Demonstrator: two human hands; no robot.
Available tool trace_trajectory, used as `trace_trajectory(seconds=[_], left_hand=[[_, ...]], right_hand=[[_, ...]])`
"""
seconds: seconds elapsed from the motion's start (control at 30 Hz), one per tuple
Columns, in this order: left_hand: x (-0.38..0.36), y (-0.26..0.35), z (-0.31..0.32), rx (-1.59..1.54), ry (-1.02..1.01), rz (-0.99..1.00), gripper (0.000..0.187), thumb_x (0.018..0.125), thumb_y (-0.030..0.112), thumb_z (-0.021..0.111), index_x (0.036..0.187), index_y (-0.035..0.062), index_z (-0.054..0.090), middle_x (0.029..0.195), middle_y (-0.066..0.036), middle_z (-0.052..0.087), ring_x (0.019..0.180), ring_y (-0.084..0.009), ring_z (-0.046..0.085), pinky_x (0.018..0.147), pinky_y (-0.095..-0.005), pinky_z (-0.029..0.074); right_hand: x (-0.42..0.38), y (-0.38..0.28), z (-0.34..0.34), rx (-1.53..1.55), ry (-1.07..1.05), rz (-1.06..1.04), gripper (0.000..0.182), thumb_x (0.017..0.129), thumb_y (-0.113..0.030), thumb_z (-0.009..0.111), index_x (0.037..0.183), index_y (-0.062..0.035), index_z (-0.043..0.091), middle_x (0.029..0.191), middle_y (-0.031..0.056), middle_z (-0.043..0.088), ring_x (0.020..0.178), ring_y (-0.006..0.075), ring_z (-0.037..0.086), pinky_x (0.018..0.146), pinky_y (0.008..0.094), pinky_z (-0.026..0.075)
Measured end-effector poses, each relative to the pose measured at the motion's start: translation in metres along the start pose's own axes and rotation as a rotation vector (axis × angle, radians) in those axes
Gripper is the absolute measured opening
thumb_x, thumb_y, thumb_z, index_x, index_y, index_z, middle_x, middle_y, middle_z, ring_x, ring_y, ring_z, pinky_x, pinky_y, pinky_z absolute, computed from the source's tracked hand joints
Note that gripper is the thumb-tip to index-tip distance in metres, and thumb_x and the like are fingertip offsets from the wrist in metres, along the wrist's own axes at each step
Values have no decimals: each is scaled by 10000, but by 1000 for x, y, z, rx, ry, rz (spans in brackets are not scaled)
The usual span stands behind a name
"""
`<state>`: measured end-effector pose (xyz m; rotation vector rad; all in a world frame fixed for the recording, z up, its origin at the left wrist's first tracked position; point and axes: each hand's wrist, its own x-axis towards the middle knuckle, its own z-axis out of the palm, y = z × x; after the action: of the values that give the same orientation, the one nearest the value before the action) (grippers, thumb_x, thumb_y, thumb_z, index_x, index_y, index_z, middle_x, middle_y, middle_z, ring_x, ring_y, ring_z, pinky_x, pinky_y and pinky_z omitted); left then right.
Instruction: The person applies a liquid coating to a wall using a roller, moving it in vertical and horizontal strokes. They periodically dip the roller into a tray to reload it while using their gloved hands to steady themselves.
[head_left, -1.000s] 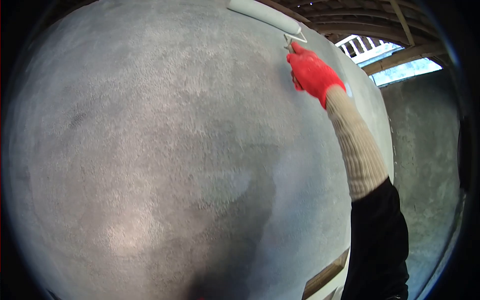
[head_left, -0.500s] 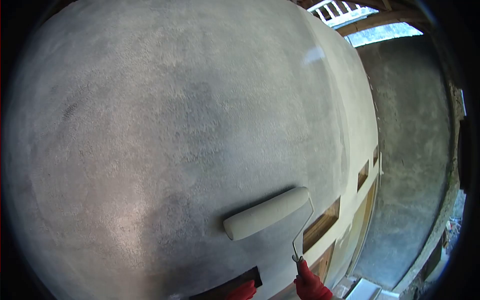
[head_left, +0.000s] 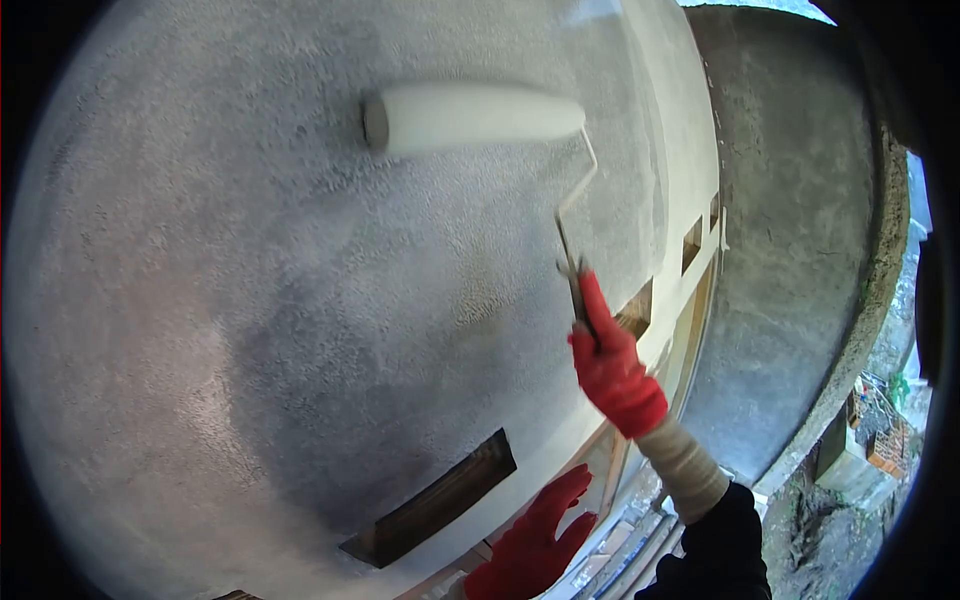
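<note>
My right hand (head_left: pixel 612 368), in a red glove, is wrapped round the handle of a paint roller (head_left: pixel 480 117). The roller's pale, wide sleeve lies level against the grey plastered wall (head_left: pixel 330 260), high in the view, slightly blurred by motion. A bent wire frame joins it to the handle. Lower down, my left hand (head_left: pixel 535 545), also red-gloved, holds nothing, its fingers stretched out and thumb apart. It is beside a recessed rectangular opening (head_left: pixel 435 500) in the wall.
Further right, the wall is a lighter cream with small openings (head_left: pixel 692 245). A dark grey concrete wall (head_left: pixel 785 230) stands beyond it. Long boards or pipes (head_left: pixel 640 555) lie below my arms. At far right are orange bricks (head_left: pixel 888 448) and rough ground (head_left: pixel 830 530).
The roller has moved up the wall and turned from slanted to nearly level, my right hand rising with it. My left hand shows more fully, and the view has shifted.
</note>
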<state>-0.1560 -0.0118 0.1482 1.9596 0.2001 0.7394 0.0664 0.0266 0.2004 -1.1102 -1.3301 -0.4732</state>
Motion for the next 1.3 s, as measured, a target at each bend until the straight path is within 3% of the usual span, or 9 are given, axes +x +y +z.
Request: trace_trajectory(seconds=[0.1,0.5,0.73,0.77,0.8,0.87,1.0,1.1,1.3], left_hand=[[-5,-40,4,85,-176,-55,520,905,91,558,1365,27,326,1316,-132,448,1192,-232,474,984,-332,402],[-8,-61,27,55,-322,-11,420,932,140,524,1321,45,397,1325,-136,453,1202,-254,479,982,-332,404],[-16,-65,34,-77,-277,-152,470,935,156,526,1359,35,361,1321,-121,471,1213,-208,465,989,-317,400],[-13,-49,28,66,-297,-163,427,930,159,526,1320,32,407,1293,-131,480,1184,-223,484,966,-326,414],[-9,-30,25,209,-313,-174,387,926,162,525,1281,28,452,1264,-141,490,1154,-238,504,944,-335,429],[-7,-16,22,259,-279,-226,353,939,185,508,1254,28,483,1223,-136,533,1117,-234,539,925,-324,442],[-8,-15,15,193,-220,-158,353,938,189,509,1258,40,486,1224,-129,537,1124,-235,534,936,-338,434],[-3,-5,11,155,-217,-152,356,935,161,512,1268,39,480,1246,-121,521,1170,-235,492,954,-339,412],[18,6,7,-64,-108,20,363,924,111,522,1274,31,460,1241,-117,519,1155,-219,499,926,-322,429]], right_hand=[[-97,19,-5,-53,-113,109,641,809,76,509,1402,-30,290,1125,268,563,885,341,630,745,351,498],[-386,37,-85,-177,-646,647,561,795,-76,594,1321,-140,413,682,164,592,633,353,600,546,437,461],[-415,31,-60,-107,-474,783,518,793,-85,590,1294,-150,475,770,154,626,746,357,630,640,407,501],[-441,42,-48,-73,-358,613,570,776,-33,587,1319,-154,459,760,150,629,722,340,643,635,381,511],[-431,39,-46,-62,-352,587,570,776,-33,587,1319,-154,459,760,150,629,722,340,643,635,381,511],[-388,9,-51,87,-488,842,499,887,-15,475,1372,-15,362,1305,204,490,1182,271,511,929,318,428],[-324,42,-55,-17,-507,674,488,909,-46,461,1387,-55,360,1340,124,487,1124,193,548,818,298,480],[-244,63,-46,-103,-222,275,638,738,31,585,1336,-140,441,708,152,608,605,321,629,538,366,499],[-30,-10,-40,-33,-131,1,593,795,39,579,1350,-83,408,687,152,584,619,288,626,559,350,487]])
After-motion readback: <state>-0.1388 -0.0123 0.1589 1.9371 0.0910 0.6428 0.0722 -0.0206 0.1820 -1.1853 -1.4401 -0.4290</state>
